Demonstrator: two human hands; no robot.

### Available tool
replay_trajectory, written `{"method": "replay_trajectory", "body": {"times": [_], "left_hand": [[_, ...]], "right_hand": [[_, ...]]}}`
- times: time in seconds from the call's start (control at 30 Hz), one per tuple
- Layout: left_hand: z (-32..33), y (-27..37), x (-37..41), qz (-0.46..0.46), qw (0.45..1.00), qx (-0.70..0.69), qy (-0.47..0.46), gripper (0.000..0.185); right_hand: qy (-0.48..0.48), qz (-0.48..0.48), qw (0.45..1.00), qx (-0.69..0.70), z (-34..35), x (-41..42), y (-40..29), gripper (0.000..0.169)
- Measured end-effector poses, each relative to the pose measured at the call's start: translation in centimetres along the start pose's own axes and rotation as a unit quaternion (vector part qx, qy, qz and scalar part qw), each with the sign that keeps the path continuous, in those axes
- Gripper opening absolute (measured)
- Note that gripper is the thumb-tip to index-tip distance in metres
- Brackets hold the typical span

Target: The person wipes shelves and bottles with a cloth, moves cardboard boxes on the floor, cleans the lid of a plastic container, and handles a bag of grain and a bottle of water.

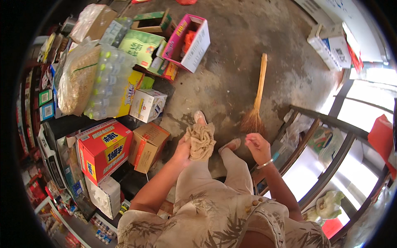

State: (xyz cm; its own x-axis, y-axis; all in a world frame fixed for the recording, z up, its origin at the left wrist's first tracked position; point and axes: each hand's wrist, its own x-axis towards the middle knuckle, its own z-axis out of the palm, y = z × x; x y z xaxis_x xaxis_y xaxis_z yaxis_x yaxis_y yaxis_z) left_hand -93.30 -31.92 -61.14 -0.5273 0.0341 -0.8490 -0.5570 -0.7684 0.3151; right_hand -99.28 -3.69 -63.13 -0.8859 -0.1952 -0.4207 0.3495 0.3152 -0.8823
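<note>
A crumpled brown cloth (pixel 201 142) is gripped in my left hand (pixel 183 148), held out above my left leg and shoe. My right hand (pixel 259 148), with a bracelet at its wrist, is raised over the floor beside my right knee; its fingers are curled, and whether anything small is between them cannot be told. Beyond it a straw broom (pixel 260 93) lies on the concrete floor, its bristles towards me. To the left of the cloth stand a brown cardboard carton (pixel 149 145) and a red carton (pixel 107 148).
Bottle packs (pixel 110 77), a bag of pale pieces (pixel 79 77) and a white box (pixel 148 105) crowd the left side. An open pink box (pixel 189 43) stands ahead. At right is a wooden rack (pixel 333 155) near a garlic-like bundle (pixel 329 205); a white carton (pixel 335 46) is farther off.
</note>
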Motion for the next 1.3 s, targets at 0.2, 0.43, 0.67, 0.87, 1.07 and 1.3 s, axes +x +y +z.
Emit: {"method": "replay_trajectory", "body": {"times": [0.2,0.43,0.67,0.87,1.07,1.3], "left_hand": [[-3.3,8.1,-3.3,0.068,0.994,0.073,0.033,0.027],[-7.1,15.4,-5.2,0.139,0.987,-0.051,0.059,0.03],[-10.8,17.6,-6.3,0.15,0.968,-0.166,0.117,0.033],[-10.9,15.9,-7.9,0.139,0.931,-0.244,0.231,0.037],[-8.8,13.5,-6.0,0.143,0.895,-0.32,0.275,0.038],[-3.6,18.4,-2.1,0.171,0.889,-0.346,0.246,0.042]], "right_hand": [[-0.061,0.034,0.991,-0.117,-1.8,2.7,-0.6,0.02],[-0.078,0.192,0.976,-0.068,1.9,9.4,-5.1,0.02],[-0.196,0.192,0.959,-0.075,7.4,19.8,-9.6,0.021],[-0.261,0.242,0.921,-0.16,15.1,32.4,-14.1,0.022],[-0.289,0.144,0.933,-0.161,25.0,40.7,-16.7,0.018],[-0.62,0.183,0.745,-0.167,32.2,31.8,-23.3,0.072]]}}
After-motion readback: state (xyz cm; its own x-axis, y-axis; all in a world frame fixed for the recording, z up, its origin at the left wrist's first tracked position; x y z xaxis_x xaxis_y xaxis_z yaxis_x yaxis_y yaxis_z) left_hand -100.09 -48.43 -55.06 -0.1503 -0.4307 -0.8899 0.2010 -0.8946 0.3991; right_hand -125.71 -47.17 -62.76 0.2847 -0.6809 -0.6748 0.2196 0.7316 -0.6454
